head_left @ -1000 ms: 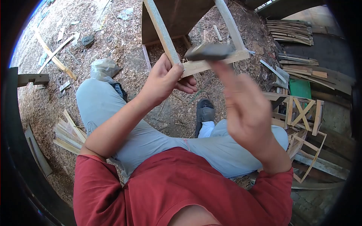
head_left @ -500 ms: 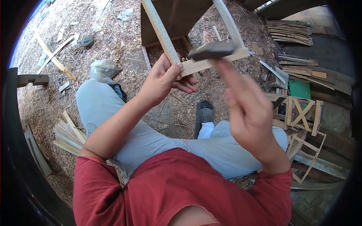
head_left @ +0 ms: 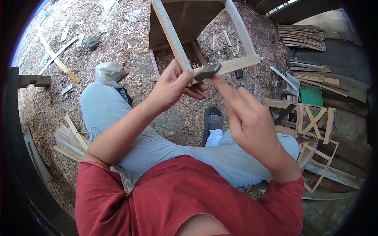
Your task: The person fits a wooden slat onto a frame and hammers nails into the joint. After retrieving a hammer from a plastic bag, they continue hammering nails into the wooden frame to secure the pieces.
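My left hand [head_left: 176, 83] is closed around the near corner of a wooden frame, where a long strip [head_left: 170, 33] meets a crosspiece [head_left: 240, 64]. Its thumb presses on top of the joint and the other fingers curl beneath. In my right hand [head_left: 248, 116] is a hammer [head_left: 208, 72], gripped near its head with the index finger stretched along the handle. The hammer's dark metal head lies at the crosspiece, just right of my left thumb. Most of the handle is hidden by my fingers. A dark panel [head_left: 189, 19] spans the frame's far part.
Wood shavings [head_left: 134, 51] and scraps cover the ground. Stacked slats [head_left: 301, 37], a green piece [head_left: 311, 94] and small wooden frames [head_left: 313, 120] lie to the right. At the left are a plastic bag [head_left: 108, 72], crossed strips [head_left: 57, 59] and more slats [head_left: 71, 139].
The hammer head has come down and left onto the crosspiece close to my left thumb, my right hand moving with it. The frame has shifted slightly; my left hand keeps its hold.
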{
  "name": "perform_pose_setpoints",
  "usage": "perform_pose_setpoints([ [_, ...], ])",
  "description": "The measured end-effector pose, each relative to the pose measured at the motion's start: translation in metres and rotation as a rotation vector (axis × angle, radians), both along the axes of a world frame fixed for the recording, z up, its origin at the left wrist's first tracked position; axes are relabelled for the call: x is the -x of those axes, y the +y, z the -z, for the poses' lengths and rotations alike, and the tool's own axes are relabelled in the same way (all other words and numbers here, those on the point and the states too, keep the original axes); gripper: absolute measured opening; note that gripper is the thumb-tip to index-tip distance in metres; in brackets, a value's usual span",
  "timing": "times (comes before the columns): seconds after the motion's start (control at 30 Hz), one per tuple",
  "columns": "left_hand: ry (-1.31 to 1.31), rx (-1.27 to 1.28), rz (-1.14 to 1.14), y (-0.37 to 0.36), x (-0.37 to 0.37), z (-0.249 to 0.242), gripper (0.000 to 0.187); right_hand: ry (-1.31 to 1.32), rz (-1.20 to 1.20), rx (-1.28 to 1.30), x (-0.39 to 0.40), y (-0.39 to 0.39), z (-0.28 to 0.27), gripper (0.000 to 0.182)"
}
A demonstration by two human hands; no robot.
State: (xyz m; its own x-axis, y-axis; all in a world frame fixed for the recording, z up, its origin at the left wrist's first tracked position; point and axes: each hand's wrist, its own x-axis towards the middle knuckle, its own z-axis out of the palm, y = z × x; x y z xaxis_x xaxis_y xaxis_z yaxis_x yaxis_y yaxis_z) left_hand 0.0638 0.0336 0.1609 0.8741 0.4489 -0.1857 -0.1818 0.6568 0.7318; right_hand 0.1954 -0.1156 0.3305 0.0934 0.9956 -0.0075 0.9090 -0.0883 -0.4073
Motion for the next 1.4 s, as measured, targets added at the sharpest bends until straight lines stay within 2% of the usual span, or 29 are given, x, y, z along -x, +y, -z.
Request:
perform_pose_setpoints([
  [0.03,0.006,-0.002,0.021,0.0,0.001,-0.002,0.031,-0.026,0.017,0.151,0.001,0.001,0.001,0.049],
  [0.07,0.013,-0.002,0.042,0.0,0.001,-0.004,0.031,-0.026,0.015,0.15,0.0,0.002,-0.001,0.049],
  [0.13,0.01,-0.016,0.032,0.001,0.001,-0.004,0.031,0.095,0.009,-0.219,-0.002,0.003,-0.008,0.052],
  [0.23,-0.002,-0.028,0.027,-0.001,-0.001,-0.003,0.029,0.049,-0.033,-0.287,-0.004,0.002,0.007,0.054],
  [0.27,0.036,-0.029,0.018,-0.002,-0.003,-0.001,0.029,-0.023,0.04,0.063,0.002,0.0,-0.002,0.053],
  [0.3,0.074,-0.029,0.007,-0.003,-0.002,-0.001,0.029,-0.024,0.039,0.056,0.0,0.0,0.002,0.053],
  [0.37,0.029,-0.072,0.03,-0.003,0.001,-0.002,0.029,0.001,0.039,-0.058,-0.008,-0.003,0.015,0.07],
  [0.4,0.052,-0.074,0.02,-0.005,0.0,-0.002,0.03,0.066,0.022,-0.163,-0.011,0.0,0.011,0.072],
  [0.43,0.075,-0.073,0.012,-0.007,-0.001,-0.002,0.032,0.069,0.026,-0.156,-0.009,0.0,0.007,0.072],
  [0.5,0.064,-0.09,0.023,-0.007,-0.001,-0.002,0.033,0.057,0.052,-0.288,-0.005,-0.002,0.001,0.054],
  [0.53,0.073,-0.078,0.022,-0.006,-0.002,-0.003,0.035,0.026,-0.034,-0.257,-0.01,-0.002,0.015,0.072],
  [0.57,0.082,-0.068,0.019,-0.005,-0.002,-0.004,0.037,0.022,-0.035,-0.263,-0.008,-0.003,0.015,0.072],
  [0.63,0.068,-0.08,0.033,-0.004,-0.002,-0.003,0.037,0.022,0.049,0.027,-0.002,-0.006,0.015,0.073],
  [0.67,0.06,-0.083,0.049,-0.004,-0.001,-0.002,0.037,0.024,0.048,0.028,-0.004,-0.003,0.012,0.073],
  [0.73,0.043,-0.053,0.038,-0.001,0.0,-0.002,0.033,0.061,0.012,-0.341,-0.009,-0.001,0.002,0.057],
  [0.77,0.021,-0.032,0.024,0.0,0.0,-0.003,0.029,0.06,0.013,-0.338,-0.009,-0.003,0.005,0.057],
  [0.83,0.004,-0.022,0.028,-0.002,-0.001,-0.005,0.03,0.014,-0.033,-0.199,-0.008,-0.003,0.011,0.058],
  [0.87,0.035,-0.037,0.023,-0.002,-0.001,-0.004,0.031,-0.053,0.024,0.166,0.0,-0.003,0.005,0.056],
  [0.97,0.049,-0.044,0.049,-0.002,0.001,-0.004,0.033,0.05,0.044,0.013,-0.005,0.0,-0.005,0.054],
  [1.0,0.04,-0.049,0.04,-0.001,0.0,-0.002,0.033,0.058,-0.005,-0.258,-0.012,0.001,0.003,0.055],
  [1.1,0.018,-0.047,0.021,-0.005,-0.001,-0.005,0.031,0.066,0.019,-0.238,-0.004,-0.005,-0.001,0.054],
  [1.13,0.066,-0.066,-0.013,-0.008,-0.002,-0.006,0.031,-0.005,0.005,0.013,0.001,-0.005,-0.003,0.053],
  [1.17,0.115,-0.084,-0.05,-0.008,-0.003,-0.007,0.031,-0.007,0.004,0.008,0.002,-0.004,-0.005,0.053],
  [1.23,0.076,-0.053,-0.005,-0.003,0.0,-0.01,0.029,0.016,0.114,0.208,0.003,-0.001,-0.008,0.054],
  [1.27,0.04,-0.015,0.043,-0.002,0.002,-0.01,0.029,0.078,0.052,-0.095,-0.006,-0.001,0.0,0.058],
  [1.3,0.043,-0.008,0.046,-0.002,0.003,-0.007,0.029,0.081,0.055,-0.088,-0.008,-0.003,0.008,0.058],
  [1.37,0.003,-0.035,0.038,-0.001,-0.001,-0.004,0.028,0.043,-0.045,-0.315,-0.011,-0.004,0.014,0.057],
  [1.4,0.008,-0.017,0.001,-0.002,-0.001,-0.004,0.029,-0.038,0.069,0.217,0.005,-0.002,0.0,0.054],
])
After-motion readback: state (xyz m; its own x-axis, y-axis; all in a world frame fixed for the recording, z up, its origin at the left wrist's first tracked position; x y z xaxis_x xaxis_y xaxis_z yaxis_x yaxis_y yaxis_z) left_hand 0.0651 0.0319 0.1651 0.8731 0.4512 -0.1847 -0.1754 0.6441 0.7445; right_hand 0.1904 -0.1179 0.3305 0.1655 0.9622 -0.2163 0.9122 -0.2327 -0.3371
